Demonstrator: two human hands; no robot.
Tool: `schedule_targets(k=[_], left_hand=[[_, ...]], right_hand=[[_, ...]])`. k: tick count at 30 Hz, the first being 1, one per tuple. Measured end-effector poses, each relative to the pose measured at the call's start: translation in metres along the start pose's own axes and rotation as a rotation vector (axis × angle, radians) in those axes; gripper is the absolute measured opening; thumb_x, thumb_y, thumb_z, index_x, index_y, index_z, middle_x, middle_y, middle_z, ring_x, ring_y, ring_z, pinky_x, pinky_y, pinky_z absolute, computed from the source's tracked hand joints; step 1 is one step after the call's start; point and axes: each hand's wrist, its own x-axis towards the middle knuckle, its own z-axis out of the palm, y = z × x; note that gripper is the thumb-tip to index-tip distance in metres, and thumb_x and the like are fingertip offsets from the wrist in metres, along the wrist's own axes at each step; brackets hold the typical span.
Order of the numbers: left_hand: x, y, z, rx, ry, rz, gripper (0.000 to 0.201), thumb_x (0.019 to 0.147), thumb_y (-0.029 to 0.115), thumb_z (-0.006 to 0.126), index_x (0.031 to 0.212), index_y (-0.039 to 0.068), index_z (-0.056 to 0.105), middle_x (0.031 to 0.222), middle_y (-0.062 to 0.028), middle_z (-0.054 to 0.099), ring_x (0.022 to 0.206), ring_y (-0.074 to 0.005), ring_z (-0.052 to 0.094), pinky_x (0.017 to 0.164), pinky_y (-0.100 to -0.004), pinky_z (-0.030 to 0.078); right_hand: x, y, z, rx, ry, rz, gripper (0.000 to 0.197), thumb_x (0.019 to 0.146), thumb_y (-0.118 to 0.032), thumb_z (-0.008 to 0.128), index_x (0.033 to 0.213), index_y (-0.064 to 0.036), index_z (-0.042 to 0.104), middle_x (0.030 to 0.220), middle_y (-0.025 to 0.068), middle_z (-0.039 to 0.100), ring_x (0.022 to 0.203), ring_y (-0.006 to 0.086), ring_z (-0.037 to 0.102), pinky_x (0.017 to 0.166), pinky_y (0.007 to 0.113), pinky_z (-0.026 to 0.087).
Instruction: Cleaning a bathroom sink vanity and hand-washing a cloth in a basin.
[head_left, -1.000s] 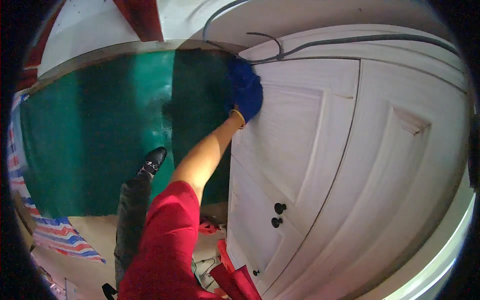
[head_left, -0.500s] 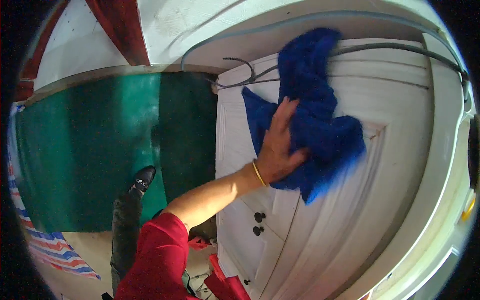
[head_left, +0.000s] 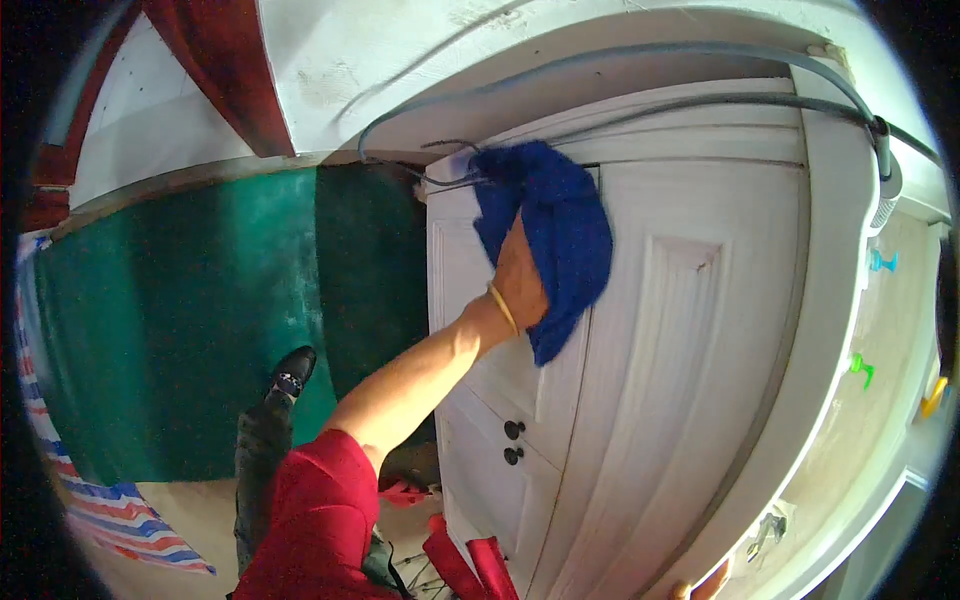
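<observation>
1. In the head view, the left hand (head_left: 522, 275) is pressed to a blue cloth (head_left: 565, 235). Folds hide its fingers, so I cannot tell whether they are clenched around the fabric or spread beneath it; the wrist and part of the hand's back show.
2. The cloth, soft and matte, hangs in loose creases with an uneven, pointed lower end. It lies against the white cabinet (head_left: 650, 450), just below its top edge and near its upper left corner, covering the upper part of the seam between two doors.
3. A thin yellow band (head_left: 503, 308) rings the wrist; a smooth red sleeve (head_left: 325, 500) ends near the elbow.
4. Fingertips of the right hand (head_left: 710, 583) show by the cabinet's pale outer frame, at the picture's lower edge. The rest is cut off; whether they grip, I cannot tell.
5. The cabinet doors have raised, moulded rectangular panels and round black knobs (head_left: 514, 429).
6. A dark cable (head_left: 720, 99) runs along the cabinet's top edge, and a smooth grey cable (head_left: 690, 46) arches above it.
7. Left of the cabinet, a black shoe (head_left: 293, 370) with a metallic trim shows before a green surface (head_left: 150, 330) streaked with shine. Nearer the lower left hangs a wrinkled striped sheet (head_left: 140, 530).
</observation>
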Motion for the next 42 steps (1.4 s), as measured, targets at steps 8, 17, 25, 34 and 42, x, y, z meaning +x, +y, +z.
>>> schedule_targets(k=[8,17,25,34,42], left_hand=[[-0.153,0.004,0.03,-0.263,-0.397,-0.624,0.05,0.09,0.044,0.039,0.129,0.013,0.04,0.13,-0.0064,0.045,0.116,-0.0248,0.043,0.106,-0.0413,0.024],[-0.012,-0.002,-0.024,0.621,0.132,0.012,0.04,0.083,0.026,0.055,0.115,0.004,0.048,0.106,-0.0127,0.058,0.098,-0.0276,0.056,0.086,-0.0383,0.044],[0.016,0.156,0.032,0.56,-0.128,0.219,0.05,0.061,0.007,0.06,0.11,-0.002,0.053,0.1,-0.0181,0.054,0.092,-0.0338,0.053,0.081,-0.0376,0.044],[-0.011,0.15,0.043,0.586,-0.464,0.214,0.049,0.061,0.008,0.061,0.108,-0.001,0.057,0.101,-0.0169,0.058,0.095,-0.0301,0.054,0.083,-0.0376,0.045],[0.042,0.168,0.082,0.424,0.042,0.217,0.05,0.078,0.02,0.056,0.12,-0.002,0.043,0.111,-0.0224,0.05,0.099,-0.0349,0.051,0.084,-0.0409,0.043]], right_hand=[[0.002,0.006,0.001,-0.112,0.007,-0.126,0.054,0.093,-0.015,0.037,0.136,0.0081,0.014,0.141,0.0255,0.017,0.13,0.0372,0.02,0.105,0.043,0.016],[0.023,-0.006,0.002,0.016,0.038,-0.178,0.054,0.093,-0.012,0.037,0.137,0.0067,0.014,0.143,0.0237,0.015,0.133,0.0347,0.016,0.106,0.042,0.014],[0.02,0.002,0.011,0.089,0.148,-0.091,0.057,0.09,-0.024,0.041,0.136,0.0038,0.021,0.14,0.0178,0.022,0.13,0.0284,0.021,0.105,0.039,0.016],[0.032,-0.016,0.005,0.009,0.125,-0.118,0.055,0.089,-0.026,0.041,0.132,0.0043,0.026,0.136,0.0251,0.027,0.128,0.038,0.024,0.104,0.047,0.019],[0.04,-0.025,0.006,0.05,0.135,-0.139,0.053,0.09,-0.029,0.04,0.129,0.0047,0.031,0.133,0.0241,0.031,0.127,0.0368,0.026,0.103,0.045,0.021]])
